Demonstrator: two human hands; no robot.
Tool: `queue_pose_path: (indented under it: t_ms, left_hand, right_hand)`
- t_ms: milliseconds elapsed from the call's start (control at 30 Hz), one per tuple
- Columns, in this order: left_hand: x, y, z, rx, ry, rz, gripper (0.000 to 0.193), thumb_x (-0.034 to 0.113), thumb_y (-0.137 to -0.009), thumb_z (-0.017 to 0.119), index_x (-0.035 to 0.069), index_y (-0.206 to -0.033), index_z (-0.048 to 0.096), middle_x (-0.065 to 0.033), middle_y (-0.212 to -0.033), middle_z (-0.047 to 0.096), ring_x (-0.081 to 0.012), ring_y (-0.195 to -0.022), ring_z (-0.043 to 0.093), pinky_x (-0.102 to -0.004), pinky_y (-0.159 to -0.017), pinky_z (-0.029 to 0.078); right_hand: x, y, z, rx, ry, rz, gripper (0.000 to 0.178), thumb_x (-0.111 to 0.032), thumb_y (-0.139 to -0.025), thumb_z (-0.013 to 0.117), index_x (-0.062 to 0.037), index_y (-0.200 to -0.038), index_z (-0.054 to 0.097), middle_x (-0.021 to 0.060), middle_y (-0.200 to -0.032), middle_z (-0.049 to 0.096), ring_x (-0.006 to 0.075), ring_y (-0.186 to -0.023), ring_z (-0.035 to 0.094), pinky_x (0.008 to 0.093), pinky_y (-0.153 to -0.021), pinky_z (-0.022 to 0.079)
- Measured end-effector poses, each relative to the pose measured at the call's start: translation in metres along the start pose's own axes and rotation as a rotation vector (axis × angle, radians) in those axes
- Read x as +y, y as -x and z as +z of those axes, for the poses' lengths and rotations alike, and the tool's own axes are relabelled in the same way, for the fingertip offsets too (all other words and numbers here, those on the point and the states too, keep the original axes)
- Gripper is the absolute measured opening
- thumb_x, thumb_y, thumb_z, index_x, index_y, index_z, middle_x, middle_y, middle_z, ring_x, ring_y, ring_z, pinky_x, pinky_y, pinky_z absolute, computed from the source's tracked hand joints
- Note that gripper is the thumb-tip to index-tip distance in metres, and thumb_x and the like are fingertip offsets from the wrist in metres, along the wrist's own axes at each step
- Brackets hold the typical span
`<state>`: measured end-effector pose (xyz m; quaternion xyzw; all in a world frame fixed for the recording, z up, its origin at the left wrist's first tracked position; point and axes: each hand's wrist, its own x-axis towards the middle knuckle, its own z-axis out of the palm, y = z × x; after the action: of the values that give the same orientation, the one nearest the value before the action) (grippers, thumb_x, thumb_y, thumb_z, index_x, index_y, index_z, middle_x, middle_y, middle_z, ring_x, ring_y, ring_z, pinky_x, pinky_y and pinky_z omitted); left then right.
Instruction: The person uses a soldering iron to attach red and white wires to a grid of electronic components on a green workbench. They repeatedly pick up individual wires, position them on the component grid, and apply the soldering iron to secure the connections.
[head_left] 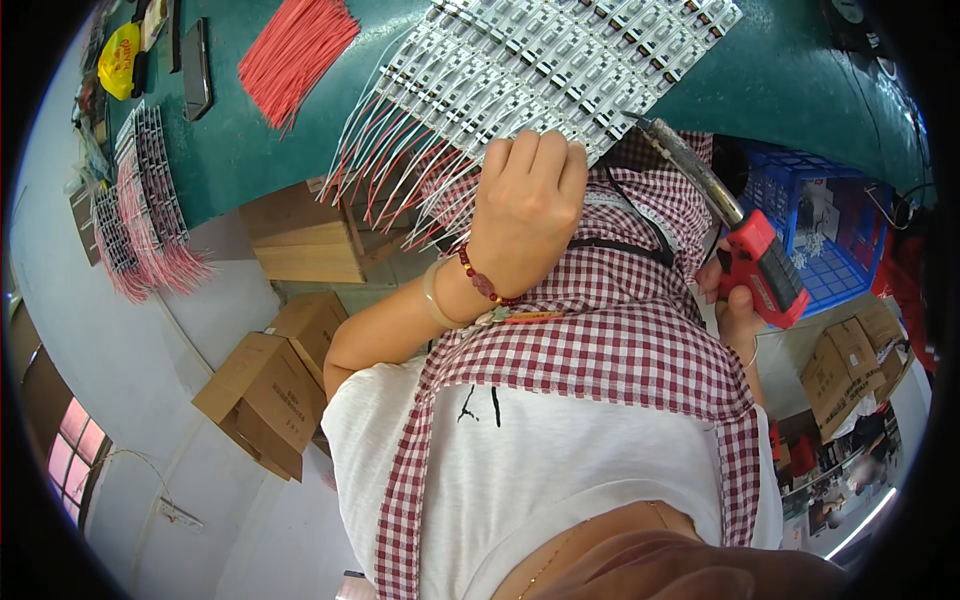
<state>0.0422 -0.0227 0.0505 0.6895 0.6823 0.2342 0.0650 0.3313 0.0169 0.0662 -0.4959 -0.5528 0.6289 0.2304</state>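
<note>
A large white panel of small circuit boards [520,75] lies at the table's near edge. White and red wires [385,185] hang from its left side over that edge. My left hand [530,200] is closed at the panel's near edge, fingers curled down. Its fingertips are hidden, and what they pinch cannot be seen. On the right, my right hand [735,310] grips the red and black handle of a soldering gun [765,265]. The gun's long metal barrel slants up and left, and its tip is by the panel's right edge, a little right of my left hand.
A bundle of red wires [298,60] and a phone [197,70] lie on the green table [225,150]. Wired board panels [150,180] hang over its left edge. A blue plastic basket [825,220] stands right, below the table. Cardboard boxes [265,400] sit lower left.
</note>
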Motion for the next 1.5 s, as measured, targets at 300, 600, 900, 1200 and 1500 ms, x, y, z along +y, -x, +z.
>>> queue_pose_path:
  t_ms: [300,600,900,1200,1500]
  left_hand:
    - [-0.001,0.005,-0.002,0.027,-0.007,-0.028,0.014,0.006,-0.073,0.066,0.006,-0.088,0.064,-0.0038,-0.074,0.047,-0.0211,-0.071,0.049,-0.0347,-0.065,0.036]
    - [-0.064,-0.017,-0.048,0.136,-0.141,-0.187,0.008,0.011,-0.077,0.069,0.009,-0.081,0.061,-0.0038,-0.074,0.056,-0.0237,-0.075,0.054,-0.0376,-0.066,0.036]
    - [-0.183,-0.178,0.018,0.115,-0.299,-0.154,0.015,0.021,-0.08,0.06,0.007,-0.079,0.064,-0.0114,-0.089,0.063,-0.0283,-0.091,0.06,-0.0459,-0.076,0.045]
    - [-0.227,-0.094,-0.073,0.125,-0.2,-0.287,0.013,0.019,-0.079,0.07,0.009,-0.086,0.066,-0.0055,-0.086,0.063,-0.0282,-0.086,0.058,-0.0402,-0.072,0.044]
    - [-0.208,-0.024,-0.048,0.273,-0.456,-0.263,0.018,0.017,-0.076,0.071,0.013,-0.092,0.067,-0.0013,-0.088,0.059,-0.0236,-0.089,0.055,-0.0378,-0.076,0.04]
  right_hand:
    - [-0.006,-0.011,0.007,0.004,-0.085,-0.044,0.074,-0.057,-0.083,0.062,0.0045,-0.121,0.046,0.0055,-0.066,0.05,0.0128,-0.05,0.044,0.0289,-0.052,0.04]
    - [-0.027,-0.043,0.028,0.045,-0.356,-0.123,0.066,-0.053,-0.089,0.055,0.0055,-0.117,0.045,0.0062,-0.06,0.048,0.0106,-0.045,0.042,0.0257,-0.046,0.041]
    - [-0.047,-0.073,0.033,-0.024,-0.477,-0.265,0.057,-0.05,-0.095,0.045,0.0023,-0.118,0.044,0.0053,-0.064,0.049,0.0097,-0.046,0.04,0.025,-0.044,0.037]
    - [-0.049,-0.075,0.045,0.014,-0.509,-0.193,0.055,-0.049,-0.096,0.045,0.0014,-0.118,0.044,0.005,-0.064,0.049,0.0094,-0.045,0.04,0.0246,-0.044,0.037]
    - [-0.065,-0.089,0.055,-0.04,-0.464,-0.214,0.056,-0.051,-0.095,0.043,0.0005,-0.117,0.042,0.0055,-0.063,0.049,0.0098,-0.044,0.039,0.0249,-0.043,0.037]
